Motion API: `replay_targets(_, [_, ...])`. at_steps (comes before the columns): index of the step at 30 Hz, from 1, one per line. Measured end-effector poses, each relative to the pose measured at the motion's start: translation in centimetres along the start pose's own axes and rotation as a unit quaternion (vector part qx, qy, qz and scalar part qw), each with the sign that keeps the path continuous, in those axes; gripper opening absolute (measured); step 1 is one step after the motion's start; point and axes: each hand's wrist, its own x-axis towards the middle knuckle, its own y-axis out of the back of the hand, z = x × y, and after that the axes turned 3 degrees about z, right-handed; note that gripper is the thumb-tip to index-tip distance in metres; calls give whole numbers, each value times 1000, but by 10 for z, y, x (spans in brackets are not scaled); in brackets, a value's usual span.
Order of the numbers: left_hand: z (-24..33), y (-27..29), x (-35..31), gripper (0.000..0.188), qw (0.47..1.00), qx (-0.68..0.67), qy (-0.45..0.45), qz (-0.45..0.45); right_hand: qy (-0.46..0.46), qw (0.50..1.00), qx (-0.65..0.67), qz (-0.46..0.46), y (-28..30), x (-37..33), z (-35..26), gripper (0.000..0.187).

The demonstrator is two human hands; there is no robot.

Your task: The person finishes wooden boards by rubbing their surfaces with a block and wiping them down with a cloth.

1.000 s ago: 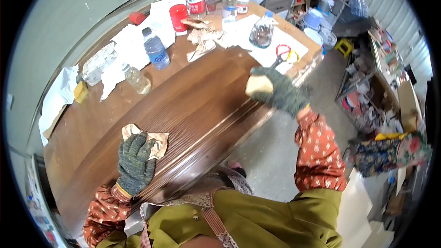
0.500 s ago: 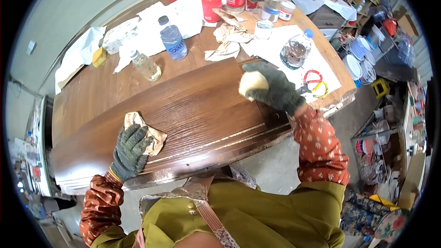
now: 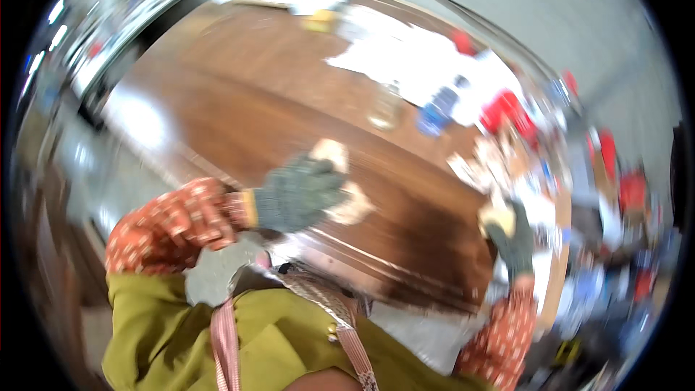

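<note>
A dark brown wooden panel (image 3: 413,203) with grain and pale grooves along its near edge lies on the table. My left hand (image 3: 298,194), in a grey-green knit glove, presses a crumpled tan cloth (image 3: 353,205) onto its surface, fingers curled over it. Cloth shows beyond the fingertips on both sides. Near the panel's right end, my right hand (image 3: 517,246), gloved alike, grips a pale round sponge (image 3: 496,219). The fingers wrap the sponge's side, and blur hides whether it touches the panel.
Beyond the panel stand a clear bottle (image 3: 384,107), a blue-labelled bottle (image 3: 439,110) and a red container (image 3: 508,111). White sheets (image 3: 391,43), crumpled tan pieces (image 3: 483,163) and a yellow block (image 3: 319,20) lie there too. Cluttered shelves fill the right.
The whole view has turned and become blurred, so the table appears rotated clockwise. Both hands keep their holds and stay at about the same places on the panel.
</note>
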Motion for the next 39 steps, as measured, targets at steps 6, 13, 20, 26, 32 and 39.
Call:
replay_targets(6, [4,-58,-43,23,981,-74,-15,176,13,997,-58,44,6,-35,12,62])
replay_targets(13, [-104,47,-206,60,969,104,225,3,-58,994,-86,21,-31,-55,-92,68])
replay_targets(20, [-189,76,-337,58,909,181,307,216,-9,938,330,-105,-200,-17,-288,66])
replay_targets(26, [-128,17,-415,51,861,117,424,255,480,854,4,-203,-331,48,-425,57])
replay_targets(32, [-62,-12,-480,35,729,-49,600,326,642,731,21,-230,-439,79,-560,57])
replay_targets(39, [-71,12,-514,33,671,40,656,344,675,716,-55,-166,-602,117,-715,57])
